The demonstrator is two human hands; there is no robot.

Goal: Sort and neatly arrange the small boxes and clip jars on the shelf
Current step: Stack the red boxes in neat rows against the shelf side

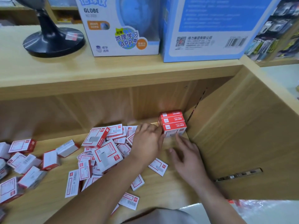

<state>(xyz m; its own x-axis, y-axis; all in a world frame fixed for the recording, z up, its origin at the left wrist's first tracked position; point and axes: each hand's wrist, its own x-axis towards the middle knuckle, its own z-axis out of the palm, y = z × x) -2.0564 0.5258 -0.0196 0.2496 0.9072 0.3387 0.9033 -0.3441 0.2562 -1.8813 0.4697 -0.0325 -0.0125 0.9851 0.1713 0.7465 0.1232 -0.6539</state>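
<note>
Boxes point(174, 126) of red-white card, a squared block on woodgrain shelf point(161, 188)

A neat block of red boxes point(174, 125) stands in the back right corner of the wooden shelf point(161, 188). The left hand point(148, 142) touches its left side, and the right hand point(188, 156) reaches its front with straight fingers. Loose boxes point(105, 147) lie scattered to the left.

Stacked red boxes point(172, 122) in shelf corner; white-red boxes point(103, 146) scattered leftward.
</note>
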